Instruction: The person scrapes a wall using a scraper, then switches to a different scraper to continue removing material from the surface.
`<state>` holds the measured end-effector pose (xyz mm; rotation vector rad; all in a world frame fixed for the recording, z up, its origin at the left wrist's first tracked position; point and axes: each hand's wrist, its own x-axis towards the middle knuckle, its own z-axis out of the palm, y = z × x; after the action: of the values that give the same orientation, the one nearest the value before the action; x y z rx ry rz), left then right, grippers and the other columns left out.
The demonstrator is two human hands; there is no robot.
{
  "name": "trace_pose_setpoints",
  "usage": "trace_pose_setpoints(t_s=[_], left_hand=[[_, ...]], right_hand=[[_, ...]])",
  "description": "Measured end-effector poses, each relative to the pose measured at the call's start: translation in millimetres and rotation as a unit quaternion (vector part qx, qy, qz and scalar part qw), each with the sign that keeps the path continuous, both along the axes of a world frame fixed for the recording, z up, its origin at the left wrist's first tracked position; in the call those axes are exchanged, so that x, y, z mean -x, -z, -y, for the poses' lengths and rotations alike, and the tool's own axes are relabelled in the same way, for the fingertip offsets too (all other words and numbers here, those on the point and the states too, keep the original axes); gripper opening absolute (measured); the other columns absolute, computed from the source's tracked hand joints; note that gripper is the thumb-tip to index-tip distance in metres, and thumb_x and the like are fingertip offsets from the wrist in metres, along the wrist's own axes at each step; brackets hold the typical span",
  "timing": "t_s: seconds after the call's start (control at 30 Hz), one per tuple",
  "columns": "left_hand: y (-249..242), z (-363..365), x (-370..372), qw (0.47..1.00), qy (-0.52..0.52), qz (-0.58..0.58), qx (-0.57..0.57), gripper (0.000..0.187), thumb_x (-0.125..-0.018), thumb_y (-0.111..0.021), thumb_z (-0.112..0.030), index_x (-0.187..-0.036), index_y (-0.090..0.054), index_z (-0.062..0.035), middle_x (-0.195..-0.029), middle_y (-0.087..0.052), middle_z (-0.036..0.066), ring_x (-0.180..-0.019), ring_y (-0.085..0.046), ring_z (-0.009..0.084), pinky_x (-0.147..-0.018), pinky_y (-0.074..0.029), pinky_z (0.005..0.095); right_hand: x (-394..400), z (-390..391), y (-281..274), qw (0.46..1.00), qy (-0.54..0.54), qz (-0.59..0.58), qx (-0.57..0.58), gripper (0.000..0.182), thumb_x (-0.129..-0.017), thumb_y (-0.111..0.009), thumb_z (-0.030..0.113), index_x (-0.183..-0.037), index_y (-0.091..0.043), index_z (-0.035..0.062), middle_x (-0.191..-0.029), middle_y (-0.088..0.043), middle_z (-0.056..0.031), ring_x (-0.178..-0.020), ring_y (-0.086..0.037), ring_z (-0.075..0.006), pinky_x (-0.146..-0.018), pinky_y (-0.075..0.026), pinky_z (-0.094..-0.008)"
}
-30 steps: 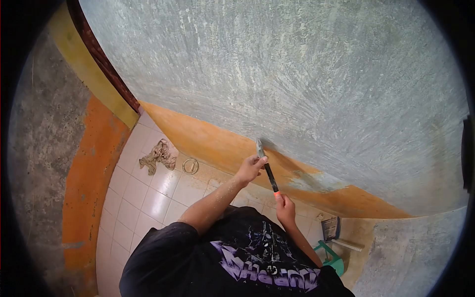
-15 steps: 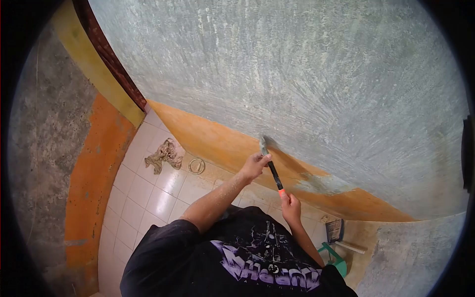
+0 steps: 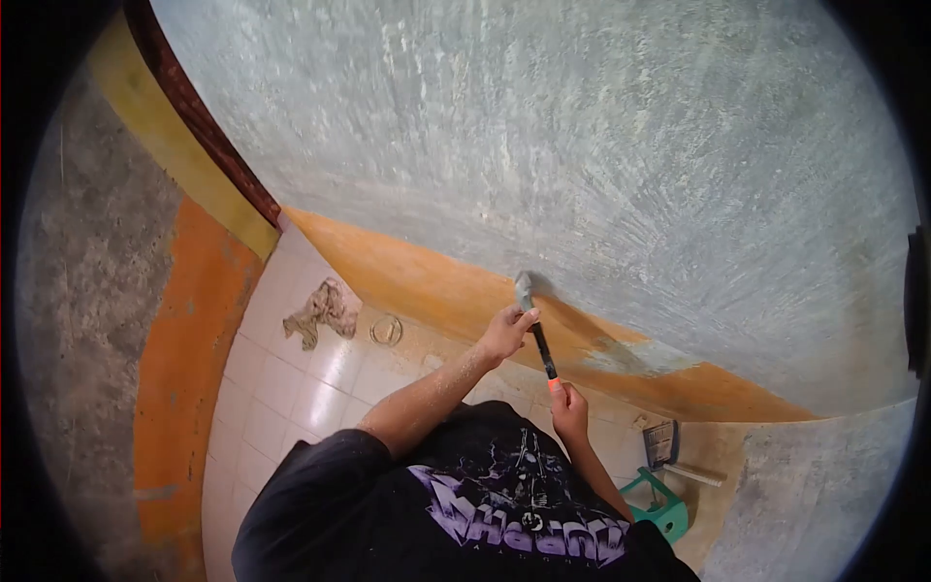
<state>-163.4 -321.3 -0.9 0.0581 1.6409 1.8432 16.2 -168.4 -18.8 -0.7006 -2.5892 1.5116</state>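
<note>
So there's a big grey wall [image 3: 582, 145] with an orange band along the bottom, then a pale tile floor [image 3: 254, 398], a green stool [image 3: 673, 522] off right and a crumpled rag [image 3: 328, 312] off left. The tool [image 3: 545, 351] has its head right at the grey/orange edge, left hand [image 3: 506, 335] wrapped around it near the head, right hand [image 3: 570, 409] gripping the orange end. Smallest is a ring [image 3: 386, 331] just beside the rag.

1. Before you stands a rough grey wall with pale streaks [image 3: 582, 145], above a smooth orange painted band [image 3: 398, 257].
2. On your left, a mottled dark-grey surface [image 3: 97, 291] adjoins orange [image 3: 194, 359] and yellow painted strips [image 3: 155, 102], beside a dark reddish-brown edge strip [image 3: 199, 112].
3. Below you, light glares off the pale square-tiled floor [image 3: 242, 412].
4. To your lower right sits a green plastic stool [image 3: 671, 522].
</note>
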Motion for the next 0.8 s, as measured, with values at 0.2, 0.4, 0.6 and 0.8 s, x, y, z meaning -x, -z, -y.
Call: trace_pose_setpoints(t_s=[0.2, 0.4, 0.6, 0.8], left_hand=[[-8, 12, 6, 0.998, 0.048, 0.018, 0.03, 0.049, -0.097, -0.054, -0.049, -0.124, -0.057, -0.0082, -0.117, -0.061, 0.005, -0.111, -0.056, 0.0202, -0.086, -0.048, 0.0418], [-2, 15, 16, 0.998, 0.048, 0.034, 0.019, 0.053, -0.096, -0.055, -0.051, -0.125, -0.057, -0.0076, -0.12, -0.06, 0.005, -0.113, -0.055, 0.0202, -0.09, -0.046, 0.0443], [-2, 16, 17, 0.994, 0.093, 0.045, 0.018, 0.053, -0.096, -0.056, -0.051, -0.126, -0.057, -0.0079, -0.121, -0.06, 0.005, -0.117, -0.053, 0.0196, -0.09, -0.045, 0.0456], [-3, 45, 31, 0.997, 0.054, 0.05, 0.011, 0.049, -0.096, -0.056, -0.051, -0.121, -0.059, -0.0088, -0.118, -0.06, 0.003, -0.114, -0.054, 0.0175, -0.089, -0.045, 0.0448]], right_hand=[[-2, 0, 9, 1.0, 0.015, -0.018, -0.003, 0.041, -0.098, -0.058, 0.036, -0.076, -0.058, 0.0011, -0.059, -0.046, -0.0011, -0.057, -0.042, -0.0091, -0.052, -0.037, -0.0298], [11, 4, -18, 0.999, -0.003, -0.012, -0.041, 0.039, -0.097, -0.058, 0.031, -0.071, -0.054, 0.0025, -0.059, -0.045, -0.0004, -0.058, -0.043, -0.0089, -0.053, -0.037, -0.0292], [-4, 8, 4, 0.999, 0.031, 0.007, 0.004, 0.038, -0.097, -0.058, 0.035, -0.076, -0.059, 0.0027, -0.06, -0.049, 0.0, -0.056, -0.046, -0.008, -0.051, -0.037, -0.0277], [26, 34, -23, 1.0, 0.011, 0.005, -0.026, 0.044, -0.095, -0.062, 0.04, -0.079, -0.062, -0.0009, -0.059, -0.047, -0.0039, -0.056, -0.043, -0.0112, -0.052, -0.037, -0.031]])
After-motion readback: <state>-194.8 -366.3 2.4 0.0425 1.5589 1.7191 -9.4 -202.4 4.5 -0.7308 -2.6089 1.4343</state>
